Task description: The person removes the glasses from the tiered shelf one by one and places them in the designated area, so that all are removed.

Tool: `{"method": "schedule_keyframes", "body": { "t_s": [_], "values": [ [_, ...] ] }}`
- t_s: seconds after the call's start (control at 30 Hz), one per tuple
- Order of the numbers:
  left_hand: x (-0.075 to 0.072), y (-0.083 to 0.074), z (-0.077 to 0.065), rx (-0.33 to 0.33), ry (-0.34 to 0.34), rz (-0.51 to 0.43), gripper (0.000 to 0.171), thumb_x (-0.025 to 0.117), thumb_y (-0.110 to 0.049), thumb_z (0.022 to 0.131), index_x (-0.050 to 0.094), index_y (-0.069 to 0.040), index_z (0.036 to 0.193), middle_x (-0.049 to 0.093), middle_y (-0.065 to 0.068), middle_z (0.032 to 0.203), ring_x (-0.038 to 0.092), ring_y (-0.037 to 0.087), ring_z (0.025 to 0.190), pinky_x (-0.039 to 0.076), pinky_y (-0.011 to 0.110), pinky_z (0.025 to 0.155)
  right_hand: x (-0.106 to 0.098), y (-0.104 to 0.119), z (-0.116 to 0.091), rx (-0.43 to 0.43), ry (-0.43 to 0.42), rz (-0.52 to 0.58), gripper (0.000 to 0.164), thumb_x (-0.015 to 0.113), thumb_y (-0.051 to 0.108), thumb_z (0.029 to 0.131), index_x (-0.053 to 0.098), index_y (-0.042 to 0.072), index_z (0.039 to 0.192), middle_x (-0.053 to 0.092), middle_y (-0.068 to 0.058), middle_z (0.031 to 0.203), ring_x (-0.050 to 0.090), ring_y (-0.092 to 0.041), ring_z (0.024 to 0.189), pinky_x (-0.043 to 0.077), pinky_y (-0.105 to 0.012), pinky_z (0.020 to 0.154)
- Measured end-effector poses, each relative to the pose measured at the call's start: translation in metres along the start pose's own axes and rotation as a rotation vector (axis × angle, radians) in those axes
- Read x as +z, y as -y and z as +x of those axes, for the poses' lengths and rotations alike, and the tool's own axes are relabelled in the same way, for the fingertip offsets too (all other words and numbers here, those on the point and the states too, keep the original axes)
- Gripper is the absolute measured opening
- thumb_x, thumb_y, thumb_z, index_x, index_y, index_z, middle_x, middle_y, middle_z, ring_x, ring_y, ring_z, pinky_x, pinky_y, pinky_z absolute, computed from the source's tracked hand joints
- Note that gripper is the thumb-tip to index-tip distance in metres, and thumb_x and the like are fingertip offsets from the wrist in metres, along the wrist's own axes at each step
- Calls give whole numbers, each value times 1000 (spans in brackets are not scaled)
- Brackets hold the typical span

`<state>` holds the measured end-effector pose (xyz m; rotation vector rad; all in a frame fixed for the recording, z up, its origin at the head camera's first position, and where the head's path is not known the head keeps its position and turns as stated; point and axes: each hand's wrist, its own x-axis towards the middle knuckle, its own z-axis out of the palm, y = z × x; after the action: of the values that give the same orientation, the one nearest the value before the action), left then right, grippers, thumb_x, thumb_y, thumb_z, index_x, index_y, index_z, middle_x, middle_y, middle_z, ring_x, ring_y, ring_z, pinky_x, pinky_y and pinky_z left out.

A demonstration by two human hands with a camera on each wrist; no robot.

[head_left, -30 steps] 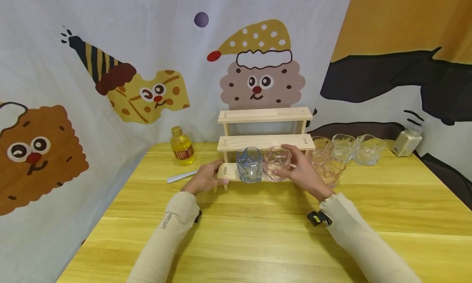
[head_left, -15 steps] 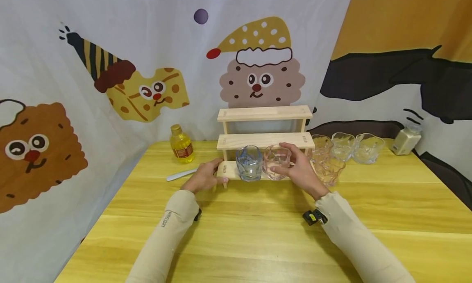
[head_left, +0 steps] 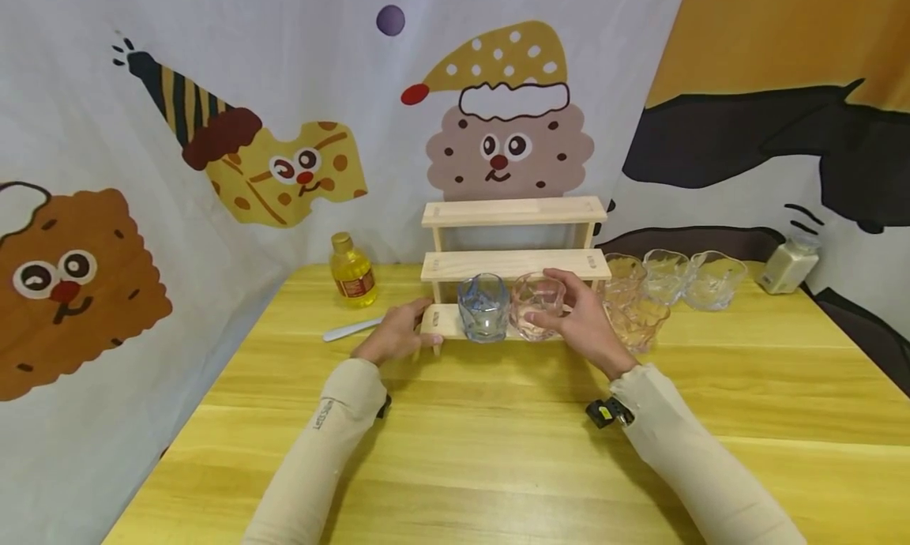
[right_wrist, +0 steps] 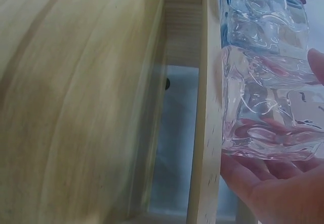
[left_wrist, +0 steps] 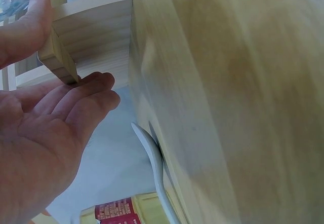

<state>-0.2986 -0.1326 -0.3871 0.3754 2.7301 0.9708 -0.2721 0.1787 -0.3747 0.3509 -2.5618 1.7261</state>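
A three-tier wooden shelf rack (head_left: 512, 264) stands at the back of the table. On its lowest step are a blue-tinted glass (head_left: 483, 308) and, to its right, a pink-tinted glass (head_left: 535, 296). My right hand (head_left: 586, 324) holds the pink glass from its right side, thumb at the front. In the right wrist view the pink glass (right_wrist: 268, 107) sits upright on the board, close beside the blue glass (right_wrist: 266, 19). My left hand (head_left: 395, 333) grips the left end of the lowest step; the left wrist view shows the thumb (left_wrist: 33, 29) and fingers on either side of the board.
Right of the rack stand several pink and clear glasses (head_left: 714, 283), then a jar of pale contents (head_left: 789, 267). On the left are a bottle of yellow liquid (head_left: 352, 272) and a white-handled utensil (head_left: 351, 329), partly hidden by my left hand. A cartoon-printed curtain (head_left: 355, 55) hangs behind.
The head view has tilted slightly, so everything sits a little higher in it. Both hands keep their holds, and neither the glasses nor the rack visibly move.
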Motion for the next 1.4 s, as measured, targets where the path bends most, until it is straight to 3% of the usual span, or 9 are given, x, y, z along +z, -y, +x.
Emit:
{"method": "schedule_keyframes", "body": {
  "t_s": [0.37, 0.5, 0.77, 0.87, 1.03, 1.1, 1.27, 1.4],
  "values": [
    [-1, 1, 1, 0, 8, -2, 77, 72, -27, 95, 32, -6, 157, 44, 20, 156, 42, 36, 145, 39, 50, 119, -12, 3, -4, -12, -21, -63, 79, 79, 29, 88, 38, 16, 154, 59, -10, 141, 59, -30, 121, 53, -28, 87],
    [0, 3, 2, 4, 12, 7, 77, 72, -27, 94, 32, -5, 157, 45, 20, 156, 44, 36, 144, 41, 50, 118, -20, 7, -8, 3, -19, -73, 79, 79, 31, 88, 38, 17, 154, 59, -9, 140, 58, -28, 114, 53, -26, 81],
    [1, 2, 2, 7, 4, 11, 75, 72, -26, 94, 34, -6, 156, 47, 20, 154, 45, 36, 143, 41, 49, 118, -41, 13, -21, 2, -24, -68, 77, 78, 31, 89, 39, 18, 154, 60, -9, 139, 57, -27, 124, 51, -23, 86],
    [0, 1, 2, 7, 2, 10, 75, 72, -26, 94, 34, -6, 156, 46, 20, 155, 45, 36, 143, 40, 49, 119, -50, 14, -27, 11, -29, -76, 78, 78, 32, 89, 38, 19, 154, 59, -10, 141, 55, -29, 129, 50, -30, 95],
    [-1, 1, 3, 11, 3, 2, 76, 72, -25, 94, 34, -5, 156, 45, 20, 155, 44, 35, 144, 40, 48, 119, -68, 12, -35, 36, -62, -120, 80, 79, 36, 88, 37, 20, 155, 55, -10, 145, 47, -35, 139, 41, -51, 108],
    [0, 2, 4, 14, 7, 6, 76, 72, -26, 94, 34, -5, 156, 45, 20, 156, 44, 35, 145, 41, 48, 118, -75, 11, -38, 38, -74, -144, 80, 79, 36, 88, 37, 20, 155, 54, -11, 146, 45, -37, 140, 41, -53, 108],
    [0, 2, 4, 7, 11, 19, 76, 72, -28, 94, 34, -6, 156, 45, 19, 156, 44, 35, 145, 41, 48, 118, -95, 7, -45, 36, -104, -231, 77, 77, 37, 90, 38, 23, 155, 54, -9, 145, 47, -37, 137, 45, -35, 97],
    [-2, 2, 4, -2, 13, 14, 76, 72, -27, 94, 34, -7, 157, 45, 19, 156, 44, 34, 145, 40, 48, 119, -110, 5, -50, 55, -128, -266, 79, 76, 38, 90, 35, 26, 157, 54, -9, 145, 46, -40, 137, 45, -51, 101]
  ]
}}
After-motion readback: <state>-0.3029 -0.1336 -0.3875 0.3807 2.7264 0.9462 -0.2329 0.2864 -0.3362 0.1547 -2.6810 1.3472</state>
